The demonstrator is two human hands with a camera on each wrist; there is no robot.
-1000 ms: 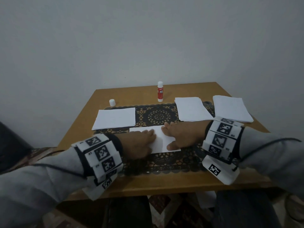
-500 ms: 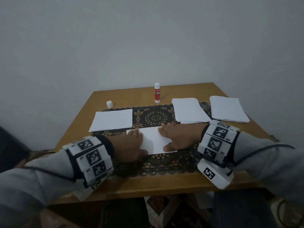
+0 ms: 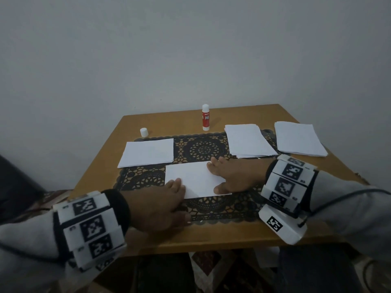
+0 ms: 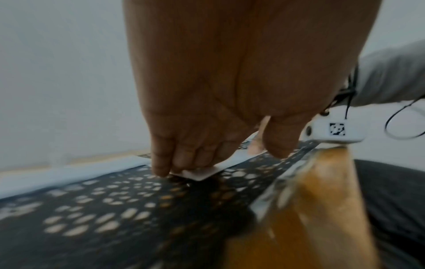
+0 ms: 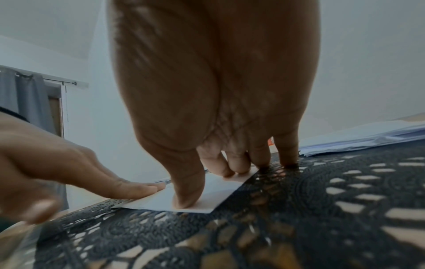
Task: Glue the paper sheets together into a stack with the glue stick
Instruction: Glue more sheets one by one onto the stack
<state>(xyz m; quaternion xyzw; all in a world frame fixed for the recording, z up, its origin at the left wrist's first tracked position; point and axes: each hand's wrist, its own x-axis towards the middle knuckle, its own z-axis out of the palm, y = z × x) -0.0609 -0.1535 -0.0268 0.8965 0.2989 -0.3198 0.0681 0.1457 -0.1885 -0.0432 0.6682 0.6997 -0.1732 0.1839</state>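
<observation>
Red-and-white upright glue stick [image 3: 205,120] near the desk's [image 3: 237,233] far edge reads "GLUE STICK", while flat left hand [image 3: 160,203] has slid leftward and flat right hand [image 3: 233,176] still presses the white paper sheet [image 3: 195,179].

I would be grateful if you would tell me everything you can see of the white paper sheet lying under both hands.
The white rectangular paper sheet lies flat on the black lace table runner, near the front of the wooden table, long side across. It looks plain, thin and uncreased. The left hand presses its near-left corner with straight fingers; the right hand presses its right end, thumb and fingertips down on it. Whether more sheets lie beneath cannot be told.
</observation>
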